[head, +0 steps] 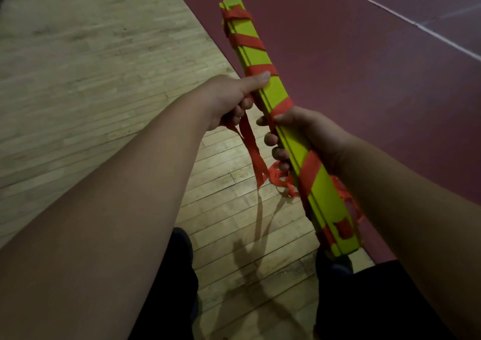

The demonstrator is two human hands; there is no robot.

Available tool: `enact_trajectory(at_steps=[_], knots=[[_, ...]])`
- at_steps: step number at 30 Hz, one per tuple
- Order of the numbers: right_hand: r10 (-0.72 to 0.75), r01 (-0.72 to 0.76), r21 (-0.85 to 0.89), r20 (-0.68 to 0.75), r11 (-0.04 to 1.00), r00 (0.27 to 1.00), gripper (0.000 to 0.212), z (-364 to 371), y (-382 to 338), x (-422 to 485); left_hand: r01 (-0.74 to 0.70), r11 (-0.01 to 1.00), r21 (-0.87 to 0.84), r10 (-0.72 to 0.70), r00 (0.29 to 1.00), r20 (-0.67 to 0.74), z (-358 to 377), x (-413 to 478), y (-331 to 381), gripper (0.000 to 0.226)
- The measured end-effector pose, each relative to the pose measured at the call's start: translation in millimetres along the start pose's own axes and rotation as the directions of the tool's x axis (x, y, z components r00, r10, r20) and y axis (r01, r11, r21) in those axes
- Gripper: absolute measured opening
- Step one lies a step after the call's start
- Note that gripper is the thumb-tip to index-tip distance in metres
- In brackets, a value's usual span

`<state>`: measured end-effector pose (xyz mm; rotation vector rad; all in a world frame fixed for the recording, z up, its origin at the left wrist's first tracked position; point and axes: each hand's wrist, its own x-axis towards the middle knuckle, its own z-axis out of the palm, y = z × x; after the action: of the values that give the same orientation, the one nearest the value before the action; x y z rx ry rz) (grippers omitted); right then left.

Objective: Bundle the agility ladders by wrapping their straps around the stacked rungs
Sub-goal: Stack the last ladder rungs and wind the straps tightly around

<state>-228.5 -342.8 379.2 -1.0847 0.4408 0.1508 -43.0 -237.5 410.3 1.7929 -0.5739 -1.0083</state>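
Note:
A stack of yellow-green ladder rungs (260, 58) runs from upper centre down toward me, held in the air. Red strap (248, 41) is wound around it in several diagonal turns. My left hand (229, 97) grips the stack near its middle, thumb lying along the top face against one red turn, and a loose length of strap (251, 147) hangs from its curled fingers. My right hand (299, 134) holds the stack lower down, fingers curled under its left edge and thumb over a red turn. More loose strap (281, 178) is bunched below the right fingers.
Below is a pale wooden plank floor (104, 66), bordered on the right by a dark red floor area (377, 66) with a white line (416, 25). My dark-clothed legs (364, 300) fill the bottom of the view.

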Motion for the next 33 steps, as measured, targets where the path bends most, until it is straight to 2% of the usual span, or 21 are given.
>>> enact_trajectory(at_steps=[1,3,4,6,9,11,12,14,16,18,20,22,24,26,28,29,31,33], knots=[[-0.007,0.004,-0.079,-0.039,0.997,0.999,0.033,-1,-1,3,-0.002,0.997,0.075,0.003,1.000,-0.017,-2,-1,1,0.045],[-0.058,-0.018,-0.326,-0.220,0.945,0.974,0.030,-2,-1,8,-0.005,0.961,0.276,0.020,0.999,-0.050,-5,-4,3,0.054],[-0.111,-0.051,-0.466,-0.314,0.884,0.943,0.031,-1,0,11,0.002,0.942,0.335,0.015,0.999,-0.046,-5,-7,4,0.058],[-0.245,-0.136,-0.694,-0.420,0.707,0.874,0.036,2,6,18,0.056,0.948,0.313,-0.059,0.998,-0.001,-3,-11,5,0.071],[-0.403,-0.273,-0.870,-0.441,0.410,0.802,0.032,6,18,23,0.152,0.957,0.246,-0.164,0.986,0.029,5,-12,2,0.082],[-0.489,-0.329,-0.912,-0.410,0.246,0.770,0.029,6,26,23,0.200,0.957,0.210,-0.196,0.980,-0.037,15,-11,-2,0.081],[-0.525,-0.343,-0.919,-0.392,0.194,0.755,0.030,6,29,23,0.217,0.960,0.174,-0.203,0.975,-0.094,19,-9,-6,0.077],[-0.557,-0.342,-0.926,-0.370,0.159,0.744,0.037,8,31,25,0.223,0.971,0.084,-0.204,0.960,-0.191,23,-6,-11,0.062],[-0.516,-0.291,-0.920,-0.388,0.261,0.764,0.046,12,25,25,0.197,0.980,0.035,-0.184,0.956,-0.228,21,-2,-14,0.047],[-0.424,-0.224,-0.878,-0.410,0.424,0.807,0.047,12,9,21,0.145,0.989,0.019,-0.138,0.966,-0.220,14,0,-12,0.041],[-0.260,-0.161,-0.759,-0.402,0.630,0.878,0.043,6,-9,11,0.082,0.997,0.001,-0.080,0.984,-0.162,8,0,-9,0.042],[-0.024,-0.121,-0.517,-0.265,0.848,0.964,0.044,-3,-18,-1,0.011,0.999,-0.037,-0.014,0.997,-0.081,3,-1,-7,0.044],[0.115,-0.112,-0.249,-0.002,0.962,0.993,0.053,-15,-16,-9,-0.062,0.995,-0.078,0.064,0.998,0.020,2,-2,-6,0.045],[0.137,-0.120,-0.096,0.195,0.988,0.971,0.051,-21,-12,-13,-0.118,0.990,-0.075,0.126,0.985,0.118,4,-7,-5,0.047],[0.144,-0.121,-0.097,0.276,0.988,0.950,0.038,-21,-11,-14,-0.147,0.989,0.006,0.144,0.976,0.165,8,-13,0,0.054],[0.156,-0.128,-0.117,0.269,0.985,0.950,0.030,-21,-11,-14,-0.159,0.985,0.072,0.146,0.976,0.160,9,-15,3,0.060],[0.139,-0.110,-0.189,0.147,0.976,0.979,0.018,-19,-12,-11,-0.172,0.964,0.202,0.148,0.981,0.127,7,-17,7,0.070],[0.018,-0.062,-0.381,-0.117,0.923,0.993,0.013,-18,-11,-4,-0.159,0.940,0.303,0.136,0.986,0.097,4,-16,6,0.074]])
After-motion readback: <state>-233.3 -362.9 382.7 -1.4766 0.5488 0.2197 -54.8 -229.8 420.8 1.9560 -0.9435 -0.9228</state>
